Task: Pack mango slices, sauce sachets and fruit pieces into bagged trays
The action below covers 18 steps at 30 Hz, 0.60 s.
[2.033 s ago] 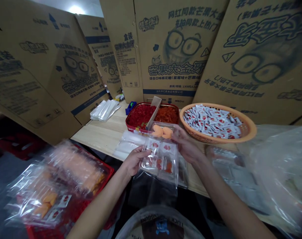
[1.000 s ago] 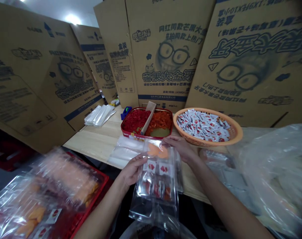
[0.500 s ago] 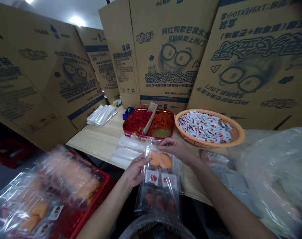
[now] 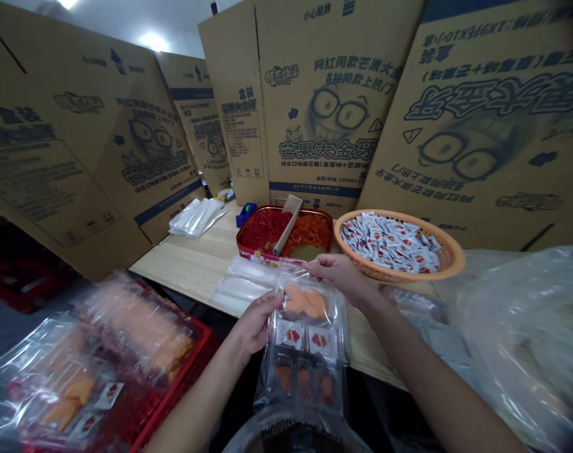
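I hold a clear plastic tray [image 4: 305, 343] inside a clear plastic bag at the table's near edge. The tray has orange pieces at its far end, two small red-and-white sachets in the middle and red and orange bits at its near end. My left hand [image 4: 255, 324] grips the bag's left side beside the tray. At the bag's far end, just above the orange pieces, my right hand [image 4: 339, 275] pinches the bag's open top.
On the wooden table [image 4: 196, 261] stand a red tin [image 4: 286, 234] of red and orange bits with a cardboard divider, an orange basket [image 4: 399, 245] of sachets and flat clear bags [image 4: 243, 283]. A red crate [image 4: 107, 365] of bagged trays sits lower left. Cardboard boxes [image 4: 324, 107] wall the back.
The tray was bare in my hands two seconds ago; now it sits fully inside the clear bag. My right hand has shifted to the bag's far top edge.
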Tool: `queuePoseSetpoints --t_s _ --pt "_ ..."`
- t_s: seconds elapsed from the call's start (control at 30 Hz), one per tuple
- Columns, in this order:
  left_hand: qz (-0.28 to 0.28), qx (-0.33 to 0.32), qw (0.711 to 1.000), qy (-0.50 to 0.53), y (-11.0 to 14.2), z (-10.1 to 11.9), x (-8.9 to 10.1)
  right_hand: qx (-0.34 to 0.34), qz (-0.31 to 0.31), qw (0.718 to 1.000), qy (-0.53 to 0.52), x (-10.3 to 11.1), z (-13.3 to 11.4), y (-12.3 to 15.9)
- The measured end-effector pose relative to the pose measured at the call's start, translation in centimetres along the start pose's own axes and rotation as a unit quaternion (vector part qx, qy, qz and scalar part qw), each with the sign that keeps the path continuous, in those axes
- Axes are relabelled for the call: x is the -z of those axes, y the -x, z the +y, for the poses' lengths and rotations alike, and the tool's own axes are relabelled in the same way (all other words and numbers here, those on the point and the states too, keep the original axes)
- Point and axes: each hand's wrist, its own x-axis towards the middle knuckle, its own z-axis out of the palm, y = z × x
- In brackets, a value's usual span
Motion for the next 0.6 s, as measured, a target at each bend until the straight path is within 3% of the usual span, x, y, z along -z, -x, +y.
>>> queuePoseSetpoints --t_s 0.2,0.37,0.43,0.6 --pt "0.0 -0.032 0.999 -0.001 0.7 0.2 0.2 0.014 0.026 1.0 -0.008 0.2 -0.7 0.0" --pt "0.014 -0.074 0.997 0.017 2.4 0.9 1.1 0.075 0.171 0.982 -0.036 0.1 -2.0 -0.5" --pt "0.042 -0.096 0.994 0.025 3.9 1.5 1.9 0.101 0.205 0.973 -0.041 0.2 -2.1 -0.8" --pt "0.177 -0.216 0.96 0.035 10.1 4.4 4.9 0.099 0.189 0.976 0.036 -0.3 -0.4 -0.9"
